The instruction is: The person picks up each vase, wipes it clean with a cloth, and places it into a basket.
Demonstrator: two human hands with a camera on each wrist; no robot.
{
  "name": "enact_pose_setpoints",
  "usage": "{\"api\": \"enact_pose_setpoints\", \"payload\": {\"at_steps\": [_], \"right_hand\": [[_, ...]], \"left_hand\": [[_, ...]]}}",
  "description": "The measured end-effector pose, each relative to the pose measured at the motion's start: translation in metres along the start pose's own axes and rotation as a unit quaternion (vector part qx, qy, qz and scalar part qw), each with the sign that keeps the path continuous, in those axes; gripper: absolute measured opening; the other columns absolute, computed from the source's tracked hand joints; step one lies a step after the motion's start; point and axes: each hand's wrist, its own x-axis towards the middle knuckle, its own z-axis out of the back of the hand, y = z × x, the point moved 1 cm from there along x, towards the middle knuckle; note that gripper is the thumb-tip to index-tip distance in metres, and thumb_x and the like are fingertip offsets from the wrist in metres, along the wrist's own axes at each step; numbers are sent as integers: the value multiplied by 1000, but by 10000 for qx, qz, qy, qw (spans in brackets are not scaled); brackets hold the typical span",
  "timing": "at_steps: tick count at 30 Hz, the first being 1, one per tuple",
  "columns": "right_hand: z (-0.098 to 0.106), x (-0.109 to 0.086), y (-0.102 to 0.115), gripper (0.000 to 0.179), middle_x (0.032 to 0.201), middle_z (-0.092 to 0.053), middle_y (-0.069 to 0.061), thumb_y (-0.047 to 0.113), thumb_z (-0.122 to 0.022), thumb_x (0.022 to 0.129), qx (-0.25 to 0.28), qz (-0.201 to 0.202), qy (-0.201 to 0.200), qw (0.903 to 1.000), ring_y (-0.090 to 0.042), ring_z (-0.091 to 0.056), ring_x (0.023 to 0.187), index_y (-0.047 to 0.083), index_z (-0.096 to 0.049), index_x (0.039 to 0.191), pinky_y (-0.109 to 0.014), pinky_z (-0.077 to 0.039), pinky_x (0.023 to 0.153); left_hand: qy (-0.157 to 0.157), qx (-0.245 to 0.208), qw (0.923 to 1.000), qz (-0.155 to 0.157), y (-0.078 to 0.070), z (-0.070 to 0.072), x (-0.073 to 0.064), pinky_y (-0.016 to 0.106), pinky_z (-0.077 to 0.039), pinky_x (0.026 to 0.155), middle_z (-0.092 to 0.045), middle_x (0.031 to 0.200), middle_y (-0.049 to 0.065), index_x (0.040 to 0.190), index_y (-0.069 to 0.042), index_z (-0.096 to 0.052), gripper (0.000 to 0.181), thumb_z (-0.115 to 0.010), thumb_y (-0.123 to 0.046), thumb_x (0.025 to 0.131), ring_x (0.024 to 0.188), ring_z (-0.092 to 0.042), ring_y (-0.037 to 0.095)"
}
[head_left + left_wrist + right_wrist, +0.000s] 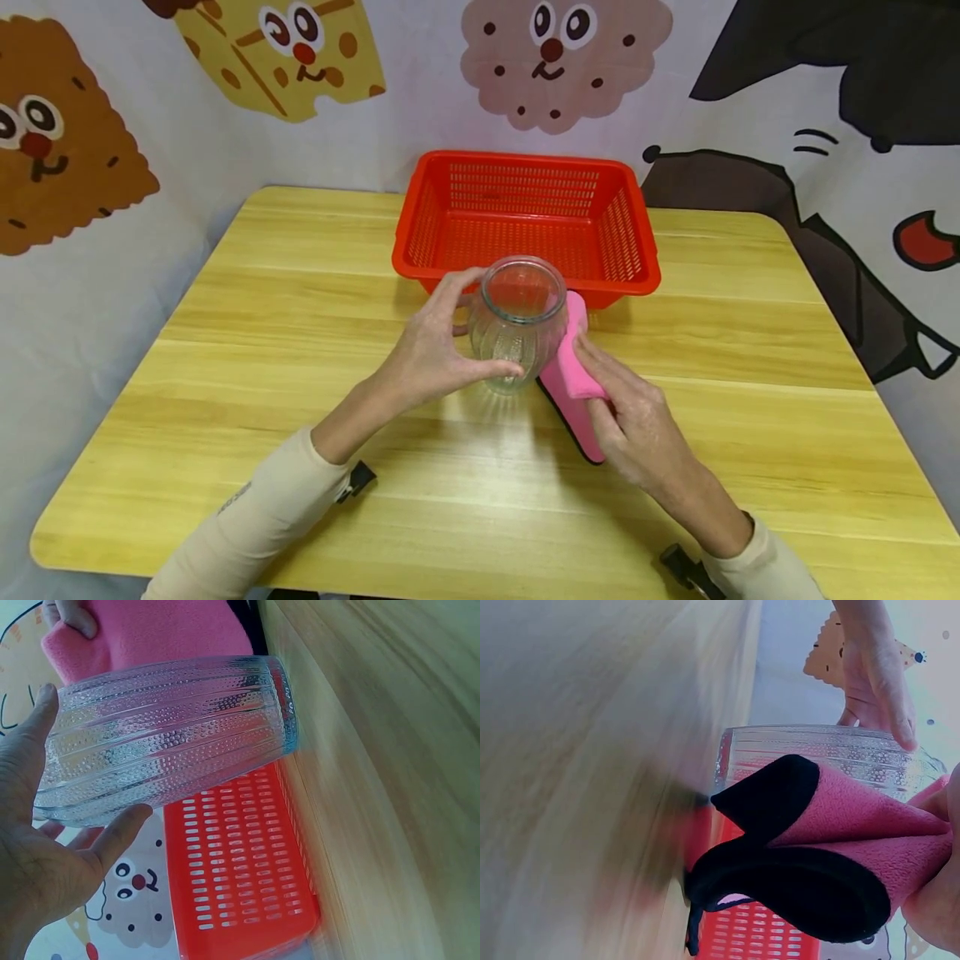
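Note:
A clear ribbed glass jar [517,346] with a wide open mouth stands upright in front of the basket; its sides are textured in the left wrist view. My left hand [427,354] holds the jar from the left, thumb along its near side and fingers at its far side. A pink cloth [577,379] with black edging is pinched in my right hand [641,421]. Part of that cloth lies against the jar's right side, and the rest hangs in folds toward the table, as the cloth [855,817] shows in the right wrist view.
A red plastic basket [525,282] with slotted walls stands just behind the jar, at the back of the wood-grain table [300,275]. A white backdrop [420,92] with cartoon figures hangs close behind the table and along its sides.

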Motion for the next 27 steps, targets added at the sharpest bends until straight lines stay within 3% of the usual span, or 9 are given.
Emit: {"api": "enact_pose_setpoints", "payload": {"at_steps": [7, 10, 13, 20, 23, 27], "right_hand": [[-2, -1, -1, 59, 145, -54, -16, -17, -54, 82, -43, -113, 73, 9999, -33, -56, 125, -3, -59, 139, -18, -38, 106], [-2, -3, -1, 58, 145, -54, -16, -16, -53, 83, -69, -181, 145, 9997, -33, -56, 125, -3, -59, 139, -10, -42, 93], [-2, -3, -1, 57, 145, -55, -16, -15, -54, 84, -90, -240, 249, 9994, -32, -57, 124, -2, -59, 139, -11, -41, 79], [-3, -3, -4, 55, 145, -55, -13, -13, -55, 84, -190, -230, 338, 9990, -31, -56, 126, -1, -61, 138, -14, -36, 104], [-4, -4, -5, 54, 143, -56, -13, -13, -54, 83, -223, -172, 343, 9990, -31, -57, 126, -1, -63, 135, -10, -40, 91], [-5, -5, -7, 53, 142, -58, -13, -12, -53, 83, -286, -158, 422, 9986, -30, -57, 124, -2, -65, 133, -15, -39, 74]], "left_hand": [[-26, 48, 10000, -74, 0, -1, 0, 34, -60, 82, -47, 141, 7, 150, -16, -37, 106, -99, -34, 65, 129, -49, 21], [-31, 70, 9999, -79, 0, -1, 1, 34, -60, 81, -47, 142, 6, 150, -16, -37, 106, -99, -36, 65, 129, -48, 20], [-41, 46, 10000, -61, 1, -1, 1, 34, -60, 82, -46, 142, 6, 149, -15, -37, 107, -99, -35, 65, 129, -49, 20], [-67, 168, 9997, -160, 1, -1, 1, 32, -60, 81, -47, 141, 7, 148, -14, -37, 108, -100, -34, 63, 129, -51, 23], [-60, 289, 9993, -229, 1, -2, 2, 31, -60, 80, -47, 140, 8, 148, -13, -37, 108, -100, -35, 63, 129, -51, 23], [-67, 425, 9988, -237, 2, -3, 2, 29, -60, 79, -47, 140, 8, 147, -12, -37, 108, -100, -38, 63, 127, -52, 20]]}}
